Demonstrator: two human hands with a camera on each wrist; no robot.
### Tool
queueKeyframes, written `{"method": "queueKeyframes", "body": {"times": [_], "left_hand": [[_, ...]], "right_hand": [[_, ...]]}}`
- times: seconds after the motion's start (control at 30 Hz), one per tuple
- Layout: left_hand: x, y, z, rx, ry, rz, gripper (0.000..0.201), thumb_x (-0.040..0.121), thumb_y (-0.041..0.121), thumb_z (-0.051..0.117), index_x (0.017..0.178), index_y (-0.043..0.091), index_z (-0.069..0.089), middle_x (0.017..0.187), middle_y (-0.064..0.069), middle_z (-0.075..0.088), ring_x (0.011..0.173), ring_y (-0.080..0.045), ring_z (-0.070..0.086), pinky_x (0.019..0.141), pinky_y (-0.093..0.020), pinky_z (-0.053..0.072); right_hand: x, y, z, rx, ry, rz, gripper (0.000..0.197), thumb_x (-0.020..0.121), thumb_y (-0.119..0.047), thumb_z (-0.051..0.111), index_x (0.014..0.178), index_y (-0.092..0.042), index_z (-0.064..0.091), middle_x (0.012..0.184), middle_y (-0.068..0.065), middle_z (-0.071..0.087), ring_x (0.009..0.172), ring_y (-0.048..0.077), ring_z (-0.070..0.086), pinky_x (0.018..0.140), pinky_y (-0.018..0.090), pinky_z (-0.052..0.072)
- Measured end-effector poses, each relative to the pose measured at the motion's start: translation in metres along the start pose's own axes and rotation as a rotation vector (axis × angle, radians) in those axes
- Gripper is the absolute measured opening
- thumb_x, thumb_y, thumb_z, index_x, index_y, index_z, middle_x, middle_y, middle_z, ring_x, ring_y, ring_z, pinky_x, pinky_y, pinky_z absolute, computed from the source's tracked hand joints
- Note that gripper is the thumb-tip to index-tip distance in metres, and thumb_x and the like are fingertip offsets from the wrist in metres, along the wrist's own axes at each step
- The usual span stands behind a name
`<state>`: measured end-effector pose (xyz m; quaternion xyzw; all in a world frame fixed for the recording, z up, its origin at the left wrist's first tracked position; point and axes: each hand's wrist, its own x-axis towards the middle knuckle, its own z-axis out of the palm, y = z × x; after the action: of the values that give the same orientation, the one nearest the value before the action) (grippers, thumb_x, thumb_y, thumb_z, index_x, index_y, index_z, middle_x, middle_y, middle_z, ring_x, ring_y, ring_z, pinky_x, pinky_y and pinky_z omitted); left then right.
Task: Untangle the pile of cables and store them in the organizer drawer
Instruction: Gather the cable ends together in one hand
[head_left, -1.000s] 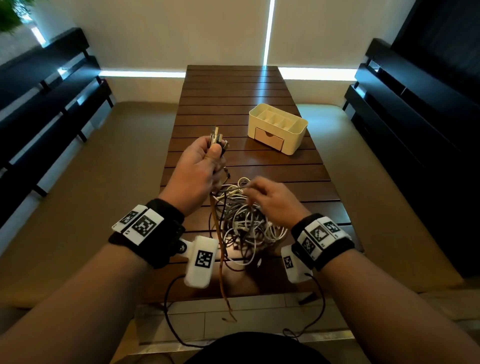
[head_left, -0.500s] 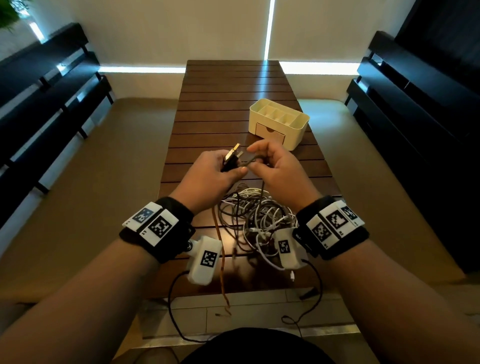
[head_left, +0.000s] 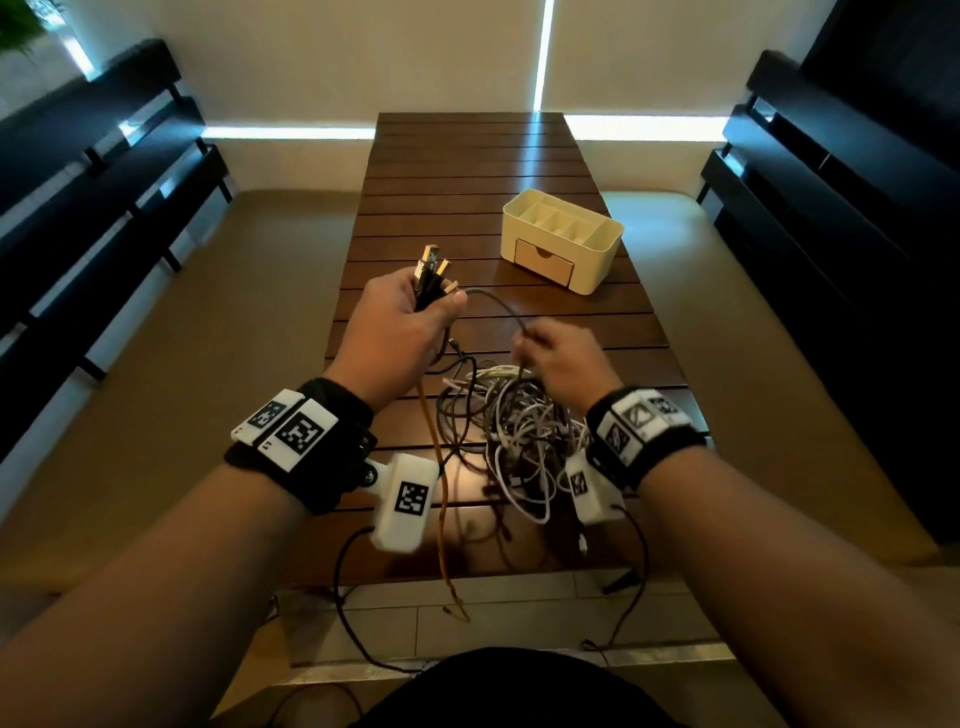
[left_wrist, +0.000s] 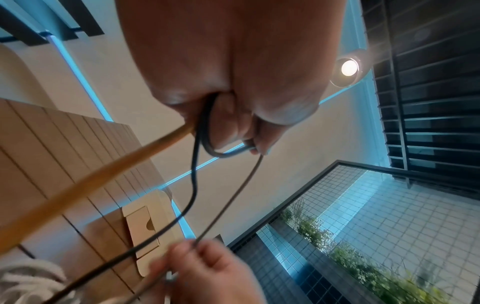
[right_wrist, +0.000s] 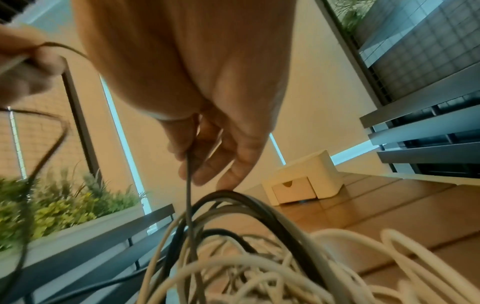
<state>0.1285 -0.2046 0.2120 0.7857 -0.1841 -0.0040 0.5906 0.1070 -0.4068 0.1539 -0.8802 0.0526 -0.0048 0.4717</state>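
Observation:
A tangled pile of white, grey and black cables (head_left: 514, 431) lies on the near part of the wooden table (head_left: 467, 171). My left hand (head_left: 400, 327) is raised over the table and grips a bunch of cable plugs (head_left: 431, 275), their metal ends sticking up. An orange cable (head_left: 436, 499) hangs from that fist past the table's front edge. A thin dark cable (head_left: 498, 304) runs from the left hand to my right hand (head_left: 556, 358), which pinches it (right_wrist: 188, 162) just above the pile. The cream organizer (head_left: 563, 239) with its closed drawer (head_left: 545, 262) stands further back on the right.
Dark slatted benches (head_left: 93, 171) flank the table on both sides, the right one (head_left: 831, 208) close to the organizer. Beige floor lies on either side. The wrist cameras' own black leads (head_left: 343, 597) dangle below my forearms near the front edge.
My hands, which met at the plugs half a second ago, have drawn apart. The left hand rose with the plugs; the right slid down the thin dark cable toward the pile.

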Motion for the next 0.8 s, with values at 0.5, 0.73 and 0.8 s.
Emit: {"method": "queueKeyframes", "body": {"times": [0.5, 0.73, 0.8], "left_hand": [[-0.013, -0.031, -0.014, 0.252, -0.012, -0.28, 0.02, 0.096, 0.021, 0.066, 0.087, 0.003, 0.062, 0.066, 0.001, 0.045, 0.054, -0.012, 0.037, 0.057, -0.029, 0.034], [-0.007, -0.003, 0.008, 0.192, 0.023, -0.048, 0.006, 0.095, 0.021, 0.066, 0.089, 0.021, 0.066, 0.08, 0.007, 0.061, 0.065, 0.007, 0.054, 0.06, -0.007, 0.039], [-0.006, 0.0, 0.014, 0.156, -0.007, -0.033, 0.001, 0.095, 0.021, 0.067, 0.095, 0.021, 0.066, 0.086, 0.005, 0.065, 0.073, 0.005, 0.058, 0.066, -0.01, 0.045]], "right_hand": [[0.008, -0.018, -0.018, 0.069, 0.163, -0.174, 0.018, 0.098, -0.018, 0.059, 0.104, -0.029, 0.072, 0.109, 0.001, 0.061, 0.095, 0.008, 0.057, 0.078, 0.012, 0.046], [-0.015, -0.031, -0.002, 0.102, 0.046, -0.273, 0.02, 0.101, -0.014, 0.054, 0.113, -0.016, 0.07, 0.092, -0.01, 0.051, 0.075, -0.006, 0.051, 0.066, 0.009, 0.043], [-0.02, -0.035, -0.001, 0.088, 0.063, -0.341, 0.019, 0.1, -0.013, 0.055, 0.112, -0.015, 0.07, 0.093, -0.01, 0.052, 0.081, -0.006, 0.052, 0.07, 0.01, 0.044]]}}
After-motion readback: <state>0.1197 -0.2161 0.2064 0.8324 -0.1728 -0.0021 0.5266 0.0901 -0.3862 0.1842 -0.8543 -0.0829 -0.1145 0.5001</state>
